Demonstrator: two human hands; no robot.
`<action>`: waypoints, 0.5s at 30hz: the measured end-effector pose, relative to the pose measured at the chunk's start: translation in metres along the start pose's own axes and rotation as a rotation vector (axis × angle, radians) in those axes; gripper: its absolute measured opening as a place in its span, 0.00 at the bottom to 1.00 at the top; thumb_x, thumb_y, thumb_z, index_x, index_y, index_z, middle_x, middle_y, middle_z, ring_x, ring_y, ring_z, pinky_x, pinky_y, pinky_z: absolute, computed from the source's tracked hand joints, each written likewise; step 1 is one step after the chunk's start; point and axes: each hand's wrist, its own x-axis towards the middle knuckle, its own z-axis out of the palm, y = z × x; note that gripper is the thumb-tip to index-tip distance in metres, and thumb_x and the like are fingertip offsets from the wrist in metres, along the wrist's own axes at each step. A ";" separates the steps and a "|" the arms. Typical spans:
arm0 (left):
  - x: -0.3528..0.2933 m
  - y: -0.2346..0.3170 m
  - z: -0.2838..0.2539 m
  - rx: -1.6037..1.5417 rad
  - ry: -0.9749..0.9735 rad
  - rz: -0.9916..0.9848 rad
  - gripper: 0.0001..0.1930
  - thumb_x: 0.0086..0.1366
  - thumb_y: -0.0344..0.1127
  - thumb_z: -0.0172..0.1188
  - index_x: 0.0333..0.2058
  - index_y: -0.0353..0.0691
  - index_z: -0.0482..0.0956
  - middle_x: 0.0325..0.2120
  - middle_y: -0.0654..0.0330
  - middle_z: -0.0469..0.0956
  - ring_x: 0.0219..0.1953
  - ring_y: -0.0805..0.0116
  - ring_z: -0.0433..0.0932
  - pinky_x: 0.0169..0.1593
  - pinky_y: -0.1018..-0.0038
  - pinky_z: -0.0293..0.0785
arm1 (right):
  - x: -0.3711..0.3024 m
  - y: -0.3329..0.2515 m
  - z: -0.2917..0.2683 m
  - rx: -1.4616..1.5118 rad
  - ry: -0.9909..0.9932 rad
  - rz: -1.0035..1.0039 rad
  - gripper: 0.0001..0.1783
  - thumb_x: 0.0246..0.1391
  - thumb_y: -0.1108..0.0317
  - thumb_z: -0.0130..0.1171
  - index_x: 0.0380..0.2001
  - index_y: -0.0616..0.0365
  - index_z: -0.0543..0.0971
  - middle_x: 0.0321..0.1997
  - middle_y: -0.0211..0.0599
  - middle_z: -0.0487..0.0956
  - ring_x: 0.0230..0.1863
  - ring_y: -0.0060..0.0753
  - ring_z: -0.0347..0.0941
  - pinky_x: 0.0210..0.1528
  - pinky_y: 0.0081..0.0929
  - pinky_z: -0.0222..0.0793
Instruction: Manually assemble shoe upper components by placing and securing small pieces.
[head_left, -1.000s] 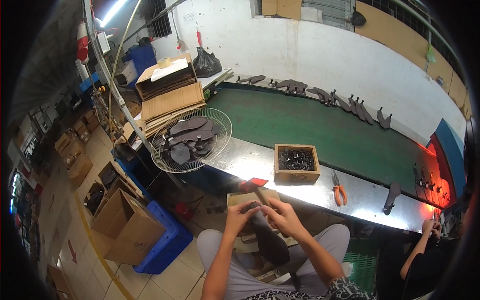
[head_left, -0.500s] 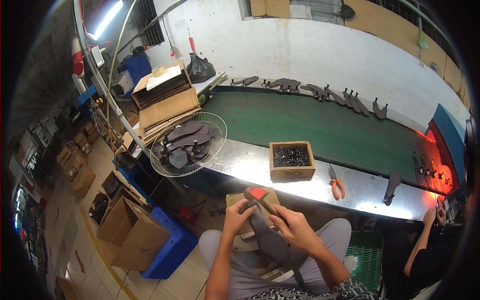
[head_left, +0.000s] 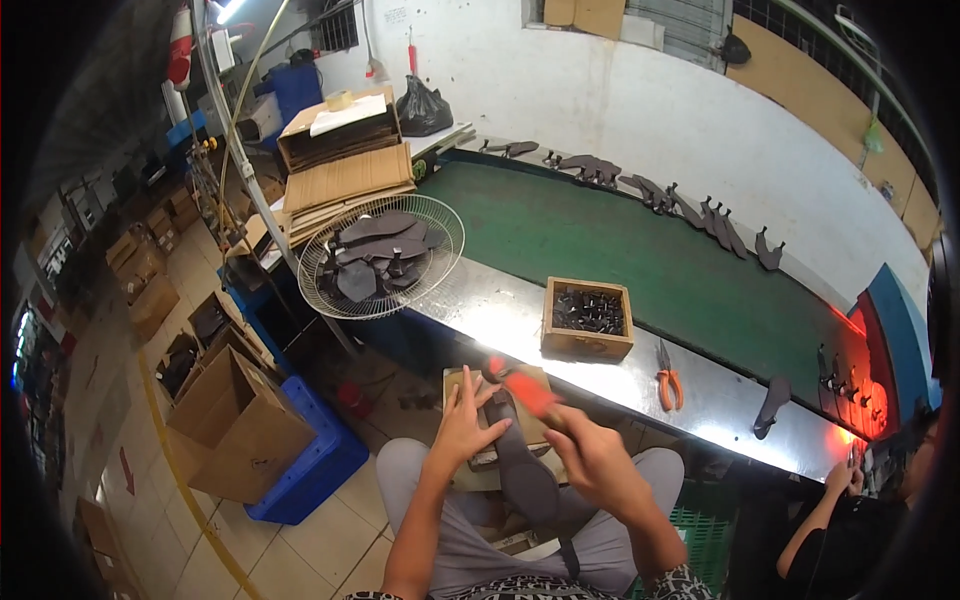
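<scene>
Between my knees a dark grey shoe insole (head_left: 526, 470) lies lengthwise, its narrow end on a pale block (head_left: 538, 385). Beside that narrow end is my left hand (head_left: 460, 428), fingers spread and thumb stretched out against the insole's edge. My right hand (head_left: 602, 466) is wrapped round the handle of a hammer (head_left: 525, 390) with red on it. The hammer, blurred by motion, is raised over the insole's narrow end. What lies under the left fingertips is too small to make out.
Ahead, a metal ledge (head_left: 490, 320) borders a green conveyor belt (head_left: 600, 235). On the ledge are a wooden box (head_left: 588, 345) of small black parts, orange-handled pliers (head_left: 668, 385) and an insole (head_left: 772, 407). A wire basket (head_left: 450, 270) holds insoles. A co-worker's hands (head_left: 845, 478) are at the right.
My left fingers have opened from a pinch on the insole's narrow end and spread out. The hammer has lifted and turned, its red part now blurred. The view has shifted a little.
</scene>
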 end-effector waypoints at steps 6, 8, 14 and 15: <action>0.005 0.004 0.001 0.143 0.057 0.046 0.41 0.54 0.51 0.66 0.62 0.38 0.60 0.54 0.59 0.75 0.64 0.55 0.62 0.70 0.53 0.44 | -0.009 0.046 0.024 -0.052 -0.080 0.225 0.09 0.63 0.68 0.51 0.33 0.64 0.68 0.25 0.60 0.74 0.25 0.64 0.71 0.25 0.44 0.67; 0.004 0.018 0.001 0.164 0.095 0.076 0.23 0.56 0.47 0.65 0.48 0.42 0.79 0.48 0.58 0.79 0.61 0.56 0.68 0.67 0.47 0.46 | -0.010 0.050 0.008 -0.016 -0.120 0.319 0.09 0.63 0.67 0.51 0.36 0.64 0.69 0.22 0.56 0.73 0.22 0.60 0.71 0.24 0.41 0.65; -0.024 0.043 -0.003 -0.091 0.087 0.175 0.10 0.60 0.36 0.62 0.39 0.39 0.82 0.39 0.57 0.81 0.46 0.56 0.78 0.54 0.58 0.67 | 0.006 0.045 -0.002 0.052 0.059 0.123 0.13 0.63 0.68 0.52 0.48 0.63 0.71 0.22 0.49 0.73 0.23 0.49 0.72 0.27 0.34 0.67; -0.031 0.055 -0.007 -0.303 -0.010 0.101 0.11 0.60 0.36 0.62 0.39 0.38 0.82 0.36 0.55 0.81 0.40 0.56 0.79 0.47 0.64 0.73 | 0.008 0.056 0.001 0.037 0.100 0.033 0.14 0.63 0.68 0.52 0.49 0.62 0.70 0.23 0.50 0.73 0.24 0.49 0.73 0.27 0.34 0.67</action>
